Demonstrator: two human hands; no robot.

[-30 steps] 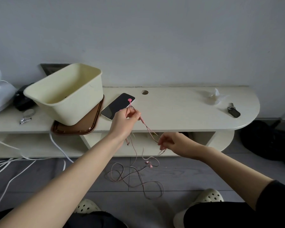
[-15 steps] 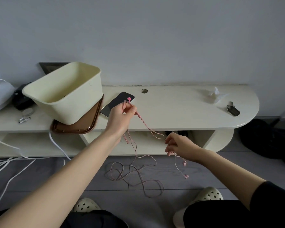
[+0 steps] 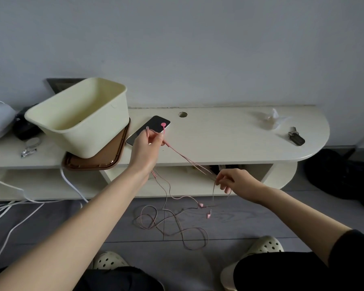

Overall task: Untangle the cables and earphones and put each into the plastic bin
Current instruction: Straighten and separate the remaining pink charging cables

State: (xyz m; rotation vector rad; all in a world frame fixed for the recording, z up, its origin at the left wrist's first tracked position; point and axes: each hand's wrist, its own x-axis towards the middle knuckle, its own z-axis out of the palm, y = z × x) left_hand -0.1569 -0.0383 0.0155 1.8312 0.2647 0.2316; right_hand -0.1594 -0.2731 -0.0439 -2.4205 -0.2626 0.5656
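Pink earphones point(image 3: 172, 208) hang tangled between my hands, with loops trailing onto the grey floor. My left hand point(image 3: 144, 149) pinches the upper end in front of the shelf, a round pink piece sticking up above the fingers. My right hand point(image 3: 234, 180), lower and to the right, pinches the thin wires; two pink earbuds dangle below it. The cream plastic bin point(image 3: 105, 131) stands tilted on a brown tray point(image 3: 101, 162) at the shelf's left. White cables point(image 3: 15, 208) lie on the floor at the far left.
A black phone point(image 3: 149, 128) lies on the cream shelf point(image 3: 219, 139) next to the bin. A crumpled tissue point(image 3: 270, 120) and keys point(image 3: 295, 137) sit at the right end. A dark bag point(image 3: 343, 175) is on the floor right. My slippers point(image 3: 263, 246) are below.
My right hand has drawn further right along the wires, stretching them taut from the left hand. The earbuds have swung left and now hang below the middle.
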